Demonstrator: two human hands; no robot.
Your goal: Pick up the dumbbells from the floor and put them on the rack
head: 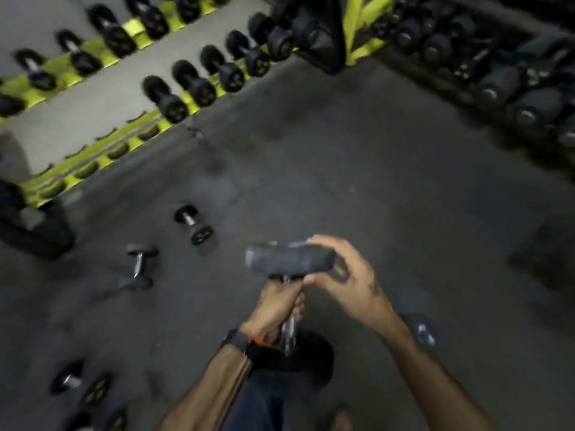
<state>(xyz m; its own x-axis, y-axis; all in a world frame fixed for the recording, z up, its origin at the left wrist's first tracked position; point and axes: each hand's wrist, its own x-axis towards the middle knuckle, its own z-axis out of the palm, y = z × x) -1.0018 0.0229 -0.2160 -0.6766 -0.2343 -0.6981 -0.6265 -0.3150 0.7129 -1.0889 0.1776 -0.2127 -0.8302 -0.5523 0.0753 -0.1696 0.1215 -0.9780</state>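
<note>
I hold a black hex dumbbell (289, 259) upright in front of me, above the floor. My left hand (275, 309) grips its metal handle from below. My right hand (345, 278) cups the right side of the upper head. On the floor to the left lie a round-headed dumbbell (193, 223) and a small hex dumbbell (140, 265). Two more round ones lie at the lower left, the nearer-to-centre one (81, 382) fully visible. The yellow rack (93, 163) runs along the left, its lower tier holding several dumbbells (217, 73) with open cradles at the near end.
A second row of large dark dumbbells (513, 88) lines the right wall. A yellow upright frame (354, 23) with a black pad stands at the top centre. Dark rubber floor (357, 181) spreads between the two racks. My feet show below the hands.
</note>
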